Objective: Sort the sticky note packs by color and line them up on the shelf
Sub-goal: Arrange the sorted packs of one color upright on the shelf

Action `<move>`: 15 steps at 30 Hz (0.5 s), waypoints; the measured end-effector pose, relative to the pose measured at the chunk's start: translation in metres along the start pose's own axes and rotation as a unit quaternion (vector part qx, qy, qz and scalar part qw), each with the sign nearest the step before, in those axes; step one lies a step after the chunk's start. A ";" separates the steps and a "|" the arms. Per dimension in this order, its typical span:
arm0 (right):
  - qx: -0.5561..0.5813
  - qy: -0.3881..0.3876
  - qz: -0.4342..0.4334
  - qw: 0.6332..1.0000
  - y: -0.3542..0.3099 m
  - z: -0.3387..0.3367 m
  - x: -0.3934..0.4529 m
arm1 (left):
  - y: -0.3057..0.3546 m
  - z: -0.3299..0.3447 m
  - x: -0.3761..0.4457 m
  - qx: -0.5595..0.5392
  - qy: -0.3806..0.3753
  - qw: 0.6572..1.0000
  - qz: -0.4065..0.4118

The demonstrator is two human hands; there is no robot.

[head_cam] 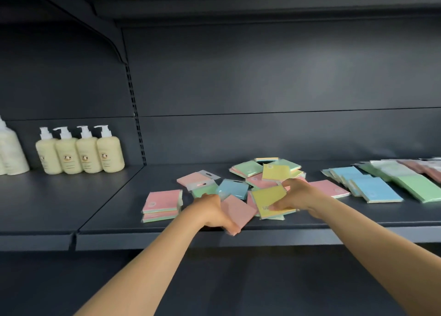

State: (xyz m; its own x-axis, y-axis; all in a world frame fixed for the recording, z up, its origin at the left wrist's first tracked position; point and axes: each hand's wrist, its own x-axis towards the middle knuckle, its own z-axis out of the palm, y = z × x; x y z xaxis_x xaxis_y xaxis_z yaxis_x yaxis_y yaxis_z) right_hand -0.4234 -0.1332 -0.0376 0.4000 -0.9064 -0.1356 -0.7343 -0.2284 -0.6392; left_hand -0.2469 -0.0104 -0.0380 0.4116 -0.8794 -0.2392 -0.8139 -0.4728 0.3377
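From the head view, both hands are in the loose heap of sticky note packs (250,182) at the middle of the shelf (119,196). The left hand (212,211) has a pink pack (237,211) pinched at its near corner, the pack tilted and hanging slightly over the shelf's front lip. The right hand (298,195) curls over a yellow pack (270,200), thumb on its near edge and fingers at its far side, the pack lying on others beneath it.

To do this step well, each hand should lift its pack straight up, clear of the heap, so that neighbours are not dragged along. The pink one probably belongs on the pink stack (162,204) just left of the left hand. Right of the right hand lie overlapping rows, a blue row (372,186) and then a green row (415,184); no yellow row shows yet, so the yellow pack likely starts one. Edges should be squared as each pack is set down.

Both forearms reach forward and slightly inward, wrists low over the shelf edge, the left palm turned inward, the right palm down.
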 end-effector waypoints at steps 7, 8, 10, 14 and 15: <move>0.136 -0.032 0.027 0.990 0.015 -0.008 0.017 | 0.002 0.006 0.002 -0.105 0.022 0.994 0.034; 0.158 -0.037 0.030 0.986 0.016 -0.009 0.017 | 0.002 0.009 0.003 -0.145 0.024 0.988 0.038; 0.200 -0.047 0.031 0.978 0.019 -0.012 0.018 | 0.001 0.014 0.008 -0.246 0.024 0.968 0.034; 0.254 -0.063 0.028 0.965 0.023 -0.018 0.019 | -0.005 0.021 0.020 -0.442 0.062 0.895 -0.008; 0.265 -0.068 0.026 0.961 0.023 -0.019 0.019 | -0.007 0.020 0.021 -0.496 0.073 0.865 -0.020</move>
State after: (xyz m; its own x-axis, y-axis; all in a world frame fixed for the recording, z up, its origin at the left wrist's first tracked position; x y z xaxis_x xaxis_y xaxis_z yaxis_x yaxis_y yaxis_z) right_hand -0.4433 -0.1623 -0.0403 0.4648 -0.8487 -0.2524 -0.3864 0.0621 -0.9203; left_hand -0.2412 -0.0250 -0.0639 0.5372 -0.8251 -0.1750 -0.0756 -0.2537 0.9643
